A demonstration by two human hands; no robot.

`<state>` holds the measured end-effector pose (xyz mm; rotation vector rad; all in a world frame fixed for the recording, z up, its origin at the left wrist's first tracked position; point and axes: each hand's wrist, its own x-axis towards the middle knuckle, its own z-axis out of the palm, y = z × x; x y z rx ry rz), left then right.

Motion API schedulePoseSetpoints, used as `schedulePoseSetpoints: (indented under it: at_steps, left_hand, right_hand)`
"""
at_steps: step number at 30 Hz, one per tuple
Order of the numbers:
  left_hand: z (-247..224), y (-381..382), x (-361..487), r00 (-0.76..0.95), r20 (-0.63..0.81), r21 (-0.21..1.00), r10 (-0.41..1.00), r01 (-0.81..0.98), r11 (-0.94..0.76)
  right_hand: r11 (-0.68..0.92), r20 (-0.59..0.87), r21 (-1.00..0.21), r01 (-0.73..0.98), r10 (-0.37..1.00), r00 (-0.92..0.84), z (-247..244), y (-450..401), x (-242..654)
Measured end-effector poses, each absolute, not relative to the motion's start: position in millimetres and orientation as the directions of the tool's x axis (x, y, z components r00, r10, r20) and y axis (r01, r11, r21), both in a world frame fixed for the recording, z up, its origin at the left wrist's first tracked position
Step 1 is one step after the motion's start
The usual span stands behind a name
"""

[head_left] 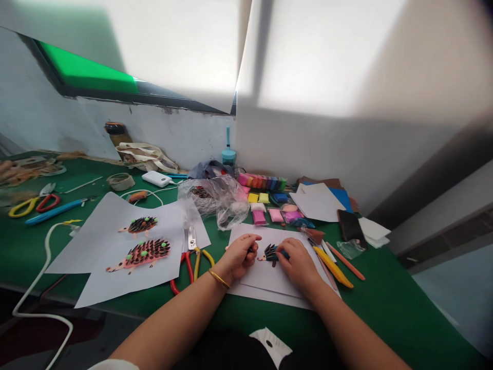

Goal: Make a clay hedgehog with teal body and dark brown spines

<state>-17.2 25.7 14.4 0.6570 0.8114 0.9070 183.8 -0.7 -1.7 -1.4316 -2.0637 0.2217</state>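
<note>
A small blue clay hedgehog (270, 252) with dark spines lies on white paper (265, 281) in front of me. My right hand (297, 258) is closed in a pinch over the hedgehog's right end, covering part of it. Whatever sits between those fingertips is too small to make out. Just left of the hedgehog, above the paper, my left hand (242, 253) is curled up, its fingers bent toward the palm. Something small and dark seems to show at its fingertips, but I cannot tell what.
Two finished-looking hedgehogs, a small one (142, 226) and a pink one (144, 254), lie on sheets at left. Scissors (191, 257) stand between the papers. Clay packets (259, 217), a plastic bag (213, 198) and a yellow cutter (333, 267) surround the work. A white cable (46, 262) hangs over the edge.
</note>
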Motion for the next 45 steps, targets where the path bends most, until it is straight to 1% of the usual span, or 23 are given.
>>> schedulePoseSetpoints:
  at_steps: [4,7,16,30,36,42,45]
  left_hand:
    - [16,25,-17,0.367,-0.331,0.780,0.869,-0.412,0.471]
    - [15,25,-17,0.368,-0.328,0.781,0.870,-0.413,0.469]
    - [15,25,-17,0.372,-0.327,0.780,0.869,-0.413,0.470]
    - [15,25,-17,0.380,-0.321,0.781,0.867,-0.411,0.469]
    - [14,26,-17,0.380,-0.321,0.782,0.868,-0.411,0.469]
    - [15,26,-17,0.378,-0.322,0.778,0.868,-0.417,0.470]
    - [16,25,-17,0.369,-0.332,0.783,0.868,-0.406,0.472]
  right_hand:
    - [0.411,0.384,-0.475,0.778,0.893,-0.237,-1,0,185]
    - [0.428,0.390,-0.459,0.778,0.884,-0.256,-1,0,185]
    - [0.426,0.407,-0.366,0.827,0.873,-0.269,-2,-2,181]
    - [0.402,0.407,-0.183,0.897,0.861,-0.303,1,-2,174]
    - [0.392,0.411,-0.203,0.897,0.866,-0.285,0,-3,173]
    - [0.415,0.452,-0.325,0.850,0.858,-0.246,-2,-2,184]
    - [0.417,0.484,-0.351,0.838,0.847,-0.219,-2,-2,193]
